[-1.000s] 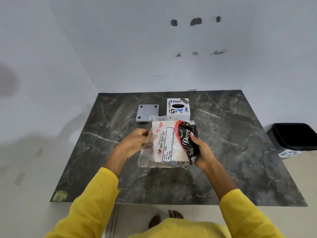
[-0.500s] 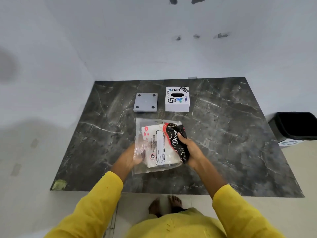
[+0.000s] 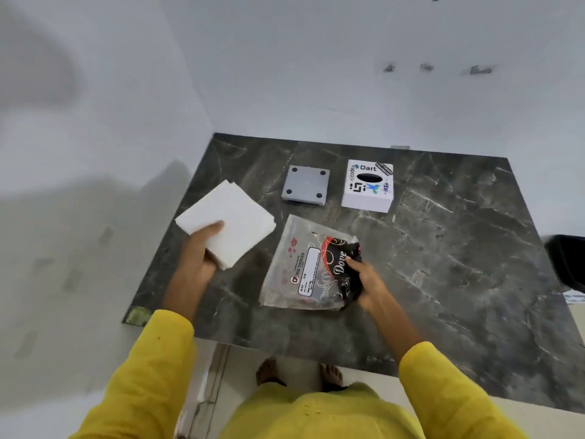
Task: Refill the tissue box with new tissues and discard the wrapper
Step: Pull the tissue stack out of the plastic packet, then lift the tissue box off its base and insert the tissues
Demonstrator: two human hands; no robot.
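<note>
My left hand [image 3: 202, 248] grips a white stack of tissues [image 3: 228, 223] held above the table's left edge. To its right, my right hand [image 3: 364, 277] pinches the black end of the clear plastic wrapper [image 3: 304, 274], which now looks flat and empty against the dark marble table [image 3: 459, 264]. The white tissue box [image 3: 367, 186] with stickers and an oval slot stands at the back of the table. Its grey base plate [image 3: 305, 185] lies just left of it, with four dark feet facing up.
A black bin [image 3: 566, 261] sits on the floor past the table's right edge. White walls close in behind and to the left. My bare feet [image 3: 297, 372] show below the near table edge.
The tissue stack has come out of the wrapper: my left hand pulled it out and away to the left, while my right hand kept hold of the emptied wrapper. The camera tilted down.
</note>
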